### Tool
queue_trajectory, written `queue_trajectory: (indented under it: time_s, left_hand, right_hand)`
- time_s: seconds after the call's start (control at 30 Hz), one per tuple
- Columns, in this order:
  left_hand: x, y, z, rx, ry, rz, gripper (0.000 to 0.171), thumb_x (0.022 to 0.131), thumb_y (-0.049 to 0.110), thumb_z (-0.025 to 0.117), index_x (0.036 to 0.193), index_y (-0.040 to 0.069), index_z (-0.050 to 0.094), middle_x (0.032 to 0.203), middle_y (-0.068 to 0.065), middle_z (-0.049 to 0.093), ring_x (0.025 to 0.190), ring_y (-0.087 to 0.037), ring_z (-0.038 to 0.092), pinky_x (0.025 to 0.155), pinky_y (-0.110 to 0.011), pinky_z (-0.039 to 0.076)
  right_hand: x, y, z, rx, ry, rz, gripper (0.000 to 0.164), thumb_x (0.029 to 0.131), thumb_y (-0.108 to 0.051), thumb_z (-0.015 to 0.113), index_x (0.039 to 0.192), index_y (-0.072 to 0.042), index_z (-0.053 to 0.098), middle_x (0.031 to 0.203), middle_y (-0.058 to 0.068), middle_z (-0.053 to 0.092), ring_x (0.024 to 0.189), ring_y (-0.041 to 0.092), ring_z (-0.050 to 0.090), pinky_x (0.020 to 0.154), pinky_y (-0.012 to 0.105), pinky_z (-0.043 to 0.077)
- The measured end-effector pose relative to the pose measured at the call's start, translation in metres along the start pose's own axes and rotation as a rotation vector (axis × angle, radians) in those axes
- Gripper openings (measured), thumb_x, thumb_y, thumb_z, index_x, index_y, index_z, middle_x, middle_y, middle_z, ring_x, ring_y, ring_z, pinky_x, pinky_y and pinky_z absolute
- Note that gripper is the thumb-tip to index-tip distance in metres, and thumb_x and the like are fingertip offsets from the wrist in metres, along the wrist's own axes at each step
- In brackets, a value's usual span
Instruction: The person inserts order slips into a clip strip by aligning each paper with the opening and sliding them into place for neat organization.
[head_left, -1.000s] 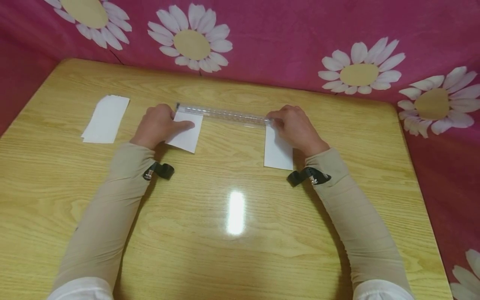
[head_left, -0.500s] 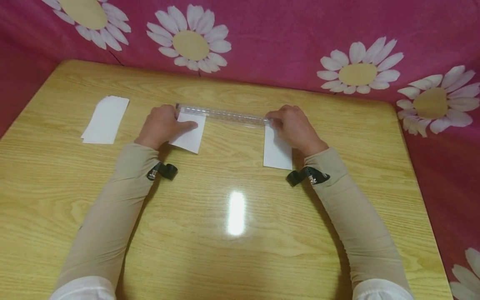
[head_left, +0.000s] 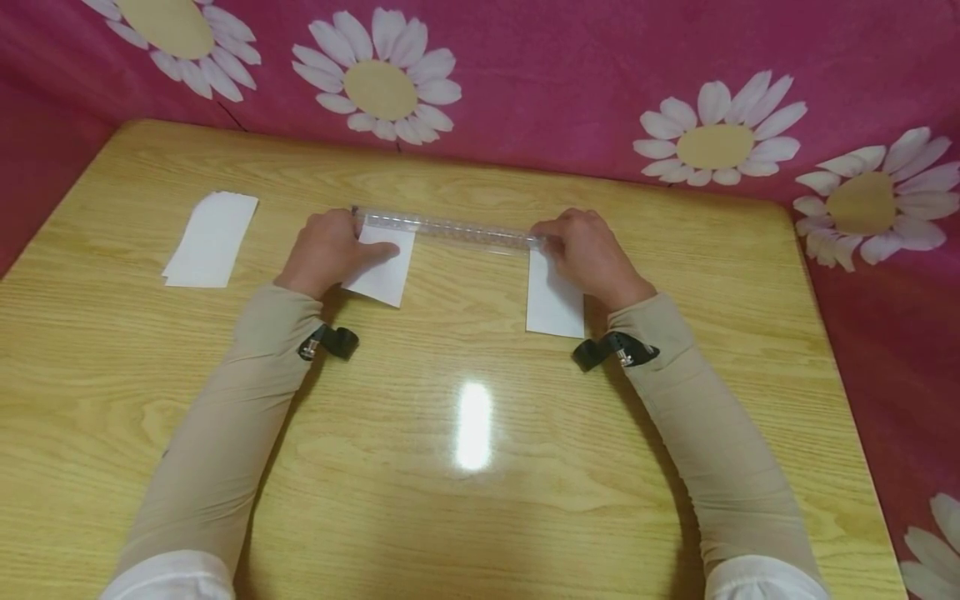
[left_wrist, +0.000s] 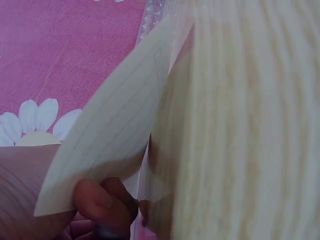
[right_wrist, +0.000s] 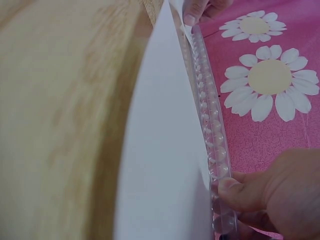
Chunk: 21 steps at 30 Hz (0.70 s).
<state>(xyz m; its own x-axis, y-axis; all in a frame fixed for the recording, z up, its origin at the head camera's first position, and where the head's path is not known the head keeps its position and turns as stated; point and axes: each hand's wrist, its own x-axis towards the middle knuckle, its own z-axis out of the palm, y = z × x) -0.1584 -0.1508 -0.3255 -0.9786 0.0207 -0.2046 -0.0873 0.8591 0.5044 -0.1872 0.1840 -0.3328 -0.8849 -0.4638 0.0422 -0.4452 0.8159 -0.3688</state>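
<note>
A long, clear plastic strip (head_left: 472, 237) with a row of round bumps stretches between both hands over the wooden table. At its left end, my left hand (head_left: 318, 254) holds a white card (head_left: 384, 282), thumb extended across it. Faint ruled lines mark this card in the left wrist view, where curled fingertips (left_wrist: 102, 200) show at its lower edge. My right hand (head_left: 592, 258) pinches the strip's right end; its thumb presses the bumpy edge in the right wrist view. A second white card (head_left: 553, 300) hangs below there, partly covered by that hand.
A small stack of white cards (head_left: 213, 242) lies on the tabletop (head_left: 420, 517) to the left. Behind the table's far edge is a pink cloth (head_left: 525, 75) with big white daisies. Black straps (head_left: 341, 342) stick out at both wrists.
My left hand and its card have shifted slightly to the right along the strip, covering a little more of the middle. The right hand, strip and stack stay nearly in place.
</note>
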Motion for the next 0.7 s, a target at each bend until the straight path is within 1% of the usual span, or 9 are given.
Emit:
queue_trajectory:
  time_s: [0.2, 0.4, 0.7]
  left_hand:
    - [0.0018, 0.0015, 0.0028, -0.007, -0.011, -0.016, 0.051, 0.092, 0.042, 0.075, 0.069, 0.007, 0.045, 0.068, -0.001, 0.034, 0.068, -0.02, 0.041, 0.06, -0.031, 0.034]
    - [0.0025, 0.0033, 0.004, -0.016, -0.009, -0.012, 0.05, 0.091, 0.04, 0.076, 0.07, 0.007, 0.045, 0.068, -0.001, 0.034, 0.067, -0.02, 0.04, 0.059, -0.031, 0.034]
    - [0.0037, 0.0057, 0.0073, -0.005, 0.003, 0.022, 0.054, 0.091, 0.041, 0.076, 0.067, 0.009, 0.041, 0.065, 0.001, 0.03, 0.063, -0.018, 0.034, 0.058, -0.03, 0.032]
  right_hand:
    - [0.0005, -0.0001, 0.0002, 0.002, -0.006, 0.005, 0.032, 0.096, 0.003, 0.058, 0.123, -0.003, 0.074, 0.105, 0.022, 0.075, 0.103, 0.037, 0.067, 0.103, 0.051, 0.048]
    - [0.0003, 0.0, 0.0004, 0.005, -0.002, 0.001, 0.032, 0.096, 0.003, 0.058, 0.123, -0.004, 0.074, 0.106, 0.022, 0.075, 0.103, 0.037, 0.067, 0.103, 0.051, 0.049]
    - [-0.0012, 0.0006, 0.0007, 0.007, 0.009, -0.009, 0.03, 0.097, 0.002, 0.06, 0.123, -0.005, 0.075, 0.105, 0.022, 0.076, 0.103, 0.037, 0.068, 0.102, 0.051, 0.048]
